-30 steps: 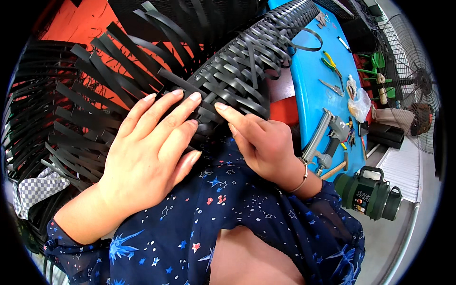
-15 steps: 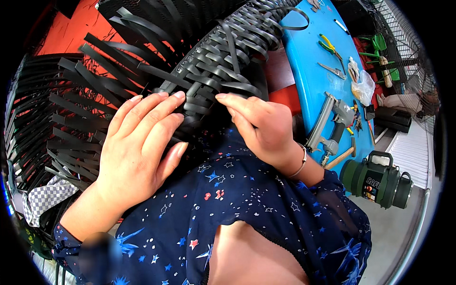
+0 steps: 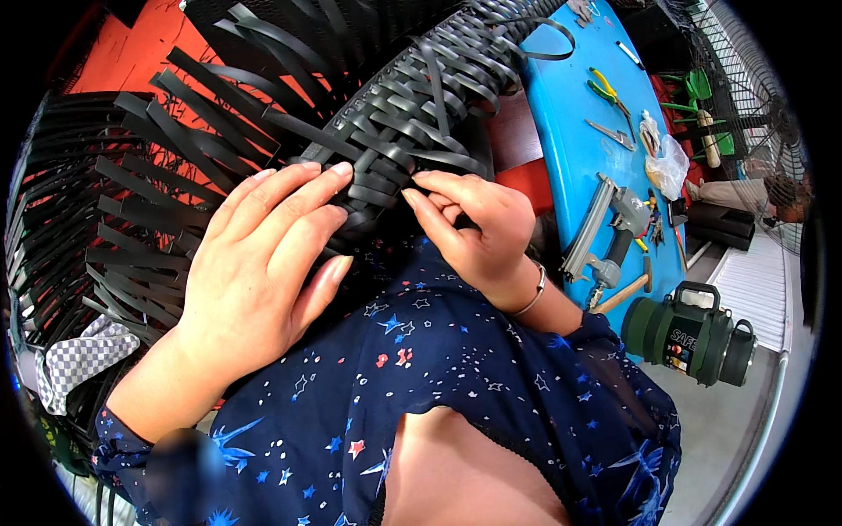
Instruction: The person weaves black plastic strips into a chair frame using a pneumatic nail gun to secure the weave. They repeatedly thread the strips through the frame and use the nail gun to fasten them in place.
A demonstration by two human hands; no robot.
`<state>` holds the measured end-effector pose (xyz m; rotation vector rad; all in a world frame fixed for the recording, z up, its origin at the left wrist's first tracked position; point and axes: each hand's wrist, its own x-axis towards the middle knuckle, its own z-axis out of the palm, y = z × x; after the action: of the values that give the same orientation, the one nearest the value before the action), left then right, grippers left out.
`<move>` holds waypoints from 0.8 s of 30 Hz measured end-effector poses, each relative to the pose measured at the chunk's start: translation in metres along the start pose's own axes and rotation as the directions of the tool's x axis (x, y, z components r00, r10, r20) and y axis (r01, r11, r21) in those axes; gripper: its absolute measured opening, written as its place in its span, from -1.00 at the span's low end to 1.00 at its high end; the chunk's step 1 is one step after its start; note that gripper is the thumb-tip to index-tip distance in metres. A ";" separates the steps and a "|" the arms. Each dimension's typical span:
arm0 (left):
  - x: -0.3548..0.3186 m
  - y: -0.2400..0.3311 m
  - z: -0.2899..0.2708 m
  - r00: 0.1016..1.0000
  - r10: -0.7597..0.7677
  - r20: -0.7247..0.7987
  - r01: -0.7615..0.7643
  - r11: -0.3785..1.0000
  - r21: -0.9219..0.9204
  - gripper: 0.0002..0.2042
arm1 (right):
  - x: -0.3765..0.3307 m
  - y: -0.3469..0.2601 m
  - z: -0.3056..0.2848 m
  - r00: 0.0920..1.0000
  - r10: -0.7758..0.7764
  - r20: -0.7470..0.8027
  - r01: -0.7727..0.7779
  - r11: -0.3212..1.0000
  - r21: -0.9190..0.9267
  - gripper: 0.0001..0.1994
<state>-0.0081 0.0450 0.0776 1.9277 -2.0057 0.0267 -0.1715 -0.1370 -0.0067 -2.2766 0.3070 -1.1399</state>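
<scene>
1 woven piece of black strips [image 3: 399, 114], running forward from the person's torso, left of the blue surface [image 3: 548, 123]. Left hand [image 3: 254, 250] laid flat at its near end, fingers extended, seemingly to steady the weave; right hand [image 3: 487, 228] at the opposite edge, fingertips bunched (strip pinched or not, cannot tell). Nail gun [image 3: 626, 216] and pliers [image 3: 605, 90] on the surface, presumably for reach.

One head-worn wide fisheye view, which looks steeply down at close range, left hand [image 3: 259, 241] and right hand [image 3: 484, 226] near the middle, blue tabletop [image 3: 561, 114] further right
</scene>
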 end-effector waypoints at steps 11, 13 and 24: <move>0.002 -0.002 0.001 1.000 0.005 0.002 -0.005 1.000 0.005 -0.68 | -0.002 -0.005 0.010 0.989 0.147 0.009 -0.147 0.986 0.072 -0.80; 0.007 -0.003 0.013 1.000 0.008 0.000 -0.008 1.000 0.004 -0.67 | -0.003 0.007 0.015 0.995 0.094 -0.024 -0.092 0.993 0.080 -0.79; 0.007 -0.003 0.018 1.000 -0.005 -0.031 0.006 1.000 0.020 -0.65 | -0.019 0.021 0.011 0.994 0.099 0.036 -0.102 0.991 0.085 -0.74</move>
<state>-0.0095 0.0330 0.0620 1.9333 -1.9878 0.0747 -0.1729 -0.1417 -0.0371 -2.1762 0.3490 -1.0454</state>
